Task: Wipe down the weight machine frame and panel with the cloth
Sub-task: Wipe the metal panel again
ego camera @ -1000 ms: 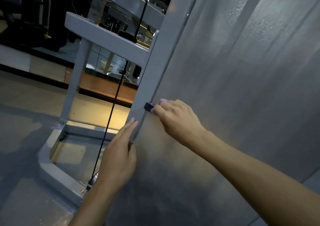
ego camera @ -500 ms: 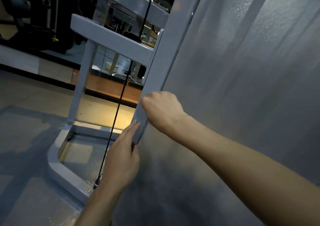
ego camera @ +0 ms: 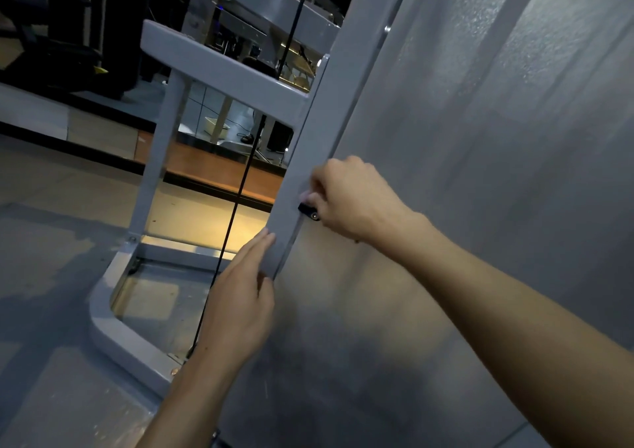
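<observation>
Mid-wipe on the frame upright (ego camera: 291,187); right hand (ego camera: 350,197) curled round a small dark thing (ego camera: 307,210), cloth unclear; left hand (ego camera: 240,296) flat at 7 o'clock, fingers straight; probably panel (ego camera: 480,173) next

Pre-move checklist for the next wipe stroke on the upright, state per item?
1. Left hand rests flat on the grey metal frame upright: ok.
2. Right hand curled at the upright's edge: ok.
3. Pale pink cloth in that hand: only a sliver shows, cannot tell.
4. Small black clip with a screw sits beside the fingers, snag risk: not ok.
5. Black cable apart from both hands: ok.
6. Grey sheet panel wiped: cannot tell.
</observation>
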Action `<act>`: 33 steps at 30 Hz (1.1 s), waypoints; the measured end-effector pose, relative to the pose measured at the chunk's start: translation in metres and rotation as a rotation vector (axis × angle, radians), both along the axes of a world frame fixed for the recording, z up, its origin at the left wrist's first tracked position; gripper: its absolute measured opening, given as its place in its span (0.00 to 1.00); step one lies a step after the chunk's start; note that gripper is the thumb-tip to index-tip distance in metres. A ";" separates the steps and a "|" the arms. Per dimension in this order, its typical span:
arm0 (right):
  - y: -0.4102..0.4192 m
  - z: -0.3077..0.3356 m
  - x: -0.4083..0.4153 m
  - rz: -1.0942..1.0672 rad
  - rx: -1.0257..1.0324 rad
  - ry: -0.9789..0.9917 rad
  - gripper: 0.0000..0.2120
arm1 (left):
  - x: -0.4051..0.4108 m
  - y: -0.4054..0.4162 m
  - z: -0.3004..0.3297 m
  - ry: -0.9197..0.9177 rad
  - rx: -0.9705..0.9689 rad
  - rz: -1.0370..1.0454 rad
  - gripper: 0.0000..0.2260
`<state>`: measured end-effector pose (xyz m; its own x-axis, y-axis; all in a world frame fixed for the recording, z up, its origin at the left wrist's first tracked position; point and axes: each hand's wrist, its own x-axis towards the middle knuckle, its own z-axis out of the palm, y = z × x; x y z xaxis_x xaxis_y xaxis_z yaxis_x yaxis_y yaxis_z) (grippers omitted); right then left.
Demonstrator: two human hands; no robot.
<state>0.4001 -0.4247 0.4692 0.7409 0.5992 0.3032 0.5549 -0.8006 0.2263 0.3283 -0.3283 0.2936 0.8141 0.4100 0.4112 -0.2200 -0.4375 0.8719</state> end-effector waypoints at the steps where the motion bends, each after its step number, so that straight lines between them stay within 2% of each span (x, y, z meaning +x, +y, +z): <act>1: 0.005 -0.010 0.000 0.028 -0.018 -0.001 0.07 | 0.000 -0.001 0.001 0.001 -0.001 -0.005 0.29; 6: -0.019 -0.040 0.010 0.136 -0.088 -0.096 0.05 | 0.001 -0.003 0.002 0.003 0.000 -0.015 0.29; 10: -0.063 -0.045 0.012 0.227 -0.032 -0.372 0.07 | 0.000 0.004 -0.001 0.014 0.001 -0.015 0.29; 13: -0.061 -0.074 0.021 0.201 0.069 -0.531 0.06 | 0.001 0.007 -0.003 0.012 -0.003 -0.010 0.29; 16: -0.055 -0.144 0.025 0.229 0.011 -0.406 0.07 | 0.001 0.010 -0.005 0.010 0.018 0.003 0.28; 18: -0.055 -0.191 0.022 0.318 -0.206 -0.334 0.08 | 0.000 0.013 -0.007 0.003 0.030 0.014 0.28; 20: -0.055 -0.200 0.023 0.387 -0.352 -0.314 0.12 | 0.000 0.017 -0.008 -0.001 0.023 0.017 0.28; 22: -0.049 -0.170 0.029 0.393 -0.292 -0.357 0.15 | 0.001 0.021 -0.007 0.002 0.021 0.011 0.28; 25: -0.045 -0.110 0.029 0.276 -0.062 -0.518 0.12 | 0.005 0.024 -0.007 0.025 0.042 0.000 0.28; 27: -0.047 -0.112 0.027 0.261 0.000 -0.536 0.09 | 0.006 0.024 -0.009 0.059 0.076 -0.025 0.28; 30: -0.047 -0.183 0.032 0.247 -0.034 -0.429 0.10 | 0.008 0.027 -0.012 0.134 0.145 -0.061 0.26; 33: -0.056 -0.277 0.027 0.291 -0.334 -0.208 0.14 | 0.010 0.029 -0.019 0.231 0.212 -0.101 0.28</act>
